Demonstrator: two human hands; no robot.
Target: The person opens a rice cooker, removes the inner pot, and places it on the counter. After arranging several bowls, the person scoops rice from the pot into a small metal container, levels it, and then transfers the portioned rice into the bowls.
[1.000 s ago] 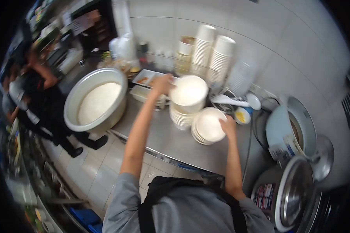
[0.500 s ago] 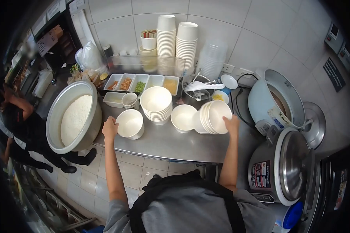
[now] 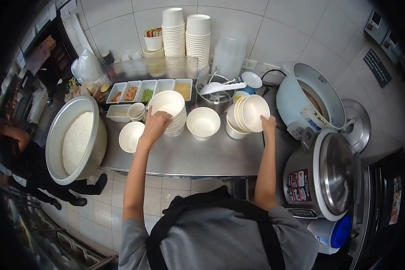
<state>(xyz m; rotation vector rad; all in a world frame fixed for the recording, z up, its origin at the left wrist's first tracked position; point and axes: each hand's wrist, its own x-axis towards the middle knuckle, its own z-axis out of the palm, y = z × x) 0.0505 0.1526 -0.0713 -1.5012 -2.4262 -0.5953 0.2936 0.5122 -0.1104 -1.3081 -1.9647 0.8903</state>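
My left hand is at the front rim of an upright stack of white paper bowls, fingers curled against it. A single paper bowl stands left of that wrist. In my right hand is a smaller, tilted stack of paper bowls, gripped at its right rim. Under this tilted stack, a separate bowl stands on the counter, partly covered; whether the two touch is hard to tell. Another bowl stands upright between my hands.
A large tub of white rice is at the left. Behind the bowls are ingredient trays, a mug and a metal utensil bowl. Tall container stacks line the wall. A rice cooker sits right. A person stands far left.
My left hand has left the single bowl and moved right to the tall stack. My right hand has raised its tilted stack, and a bowl now stands beneath it. The view has shifted.
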